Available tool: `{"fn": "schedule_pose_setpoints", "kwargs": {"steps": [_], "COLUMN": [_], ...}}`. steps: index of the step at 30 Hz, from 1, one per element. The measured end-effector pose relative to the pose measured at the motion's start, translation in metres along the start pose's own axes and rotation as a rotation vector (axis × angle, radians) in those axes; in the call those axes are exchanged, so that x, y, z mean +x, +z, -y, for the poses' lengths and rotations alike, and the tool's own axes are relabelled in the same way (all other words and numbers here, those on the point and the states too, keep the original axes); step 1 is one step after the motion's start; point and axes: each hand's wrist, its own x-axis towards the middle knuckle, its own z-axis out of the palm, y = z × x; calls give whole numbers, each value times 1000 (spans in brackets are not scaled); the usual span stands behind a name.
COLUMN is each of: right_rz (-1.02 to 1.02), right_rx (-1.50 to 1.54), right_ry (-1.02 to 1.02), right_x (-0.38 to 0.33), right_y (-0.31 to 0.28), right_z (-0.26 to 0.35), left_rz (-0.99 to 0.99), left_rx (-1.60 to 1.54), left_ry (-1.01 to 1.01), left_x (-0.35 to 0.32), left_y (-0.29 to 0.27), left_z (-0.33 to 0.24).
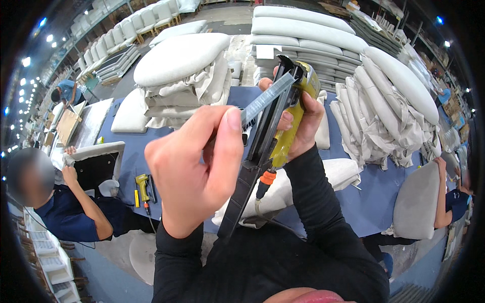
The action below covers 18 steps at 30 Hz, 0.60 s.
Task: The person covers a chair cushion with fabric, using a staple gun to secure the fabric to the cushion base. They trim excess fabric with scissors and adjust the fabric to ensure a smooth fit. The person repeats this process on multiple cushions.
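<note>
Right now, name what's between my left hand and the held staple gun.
In the head view, a grey staple strip, held by your left hand.

Black top (273, 262) with long sleeves (321, 202)

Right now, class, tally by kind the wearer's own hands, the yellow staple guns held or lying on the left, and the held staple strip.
Hands: 2, left hand and right hand
Staple guns: 2, held staple gun and lying staple gun
Staple strip: 1
Total: 5
</note>
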Motion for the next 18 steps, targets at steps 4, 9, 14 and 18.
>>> {"fn": "schedule_pose_setpoints", "kwargs": {"steps": [4, 9, 14, 18], "right_rz": [-3, 128, 160, 151], "right_rx": [4, 64, 69, 99], "right_ry": [27, 79, 80, 94], "right_x": [11, 26, 37, 44], "right_y": [-2, -7, -9, -9], "right_z": [-2, -4, -5, -2], "left_rz": [115, 281, 354, 352], "left_rx": [-4, -130, -186, -60], "left_ry": [-70, -214, -250, -178], "left_x": [15, 32, 43, 52], "left_y": [4, -1, 11, 16], "left_z": [10, 16, 20, 26]}}
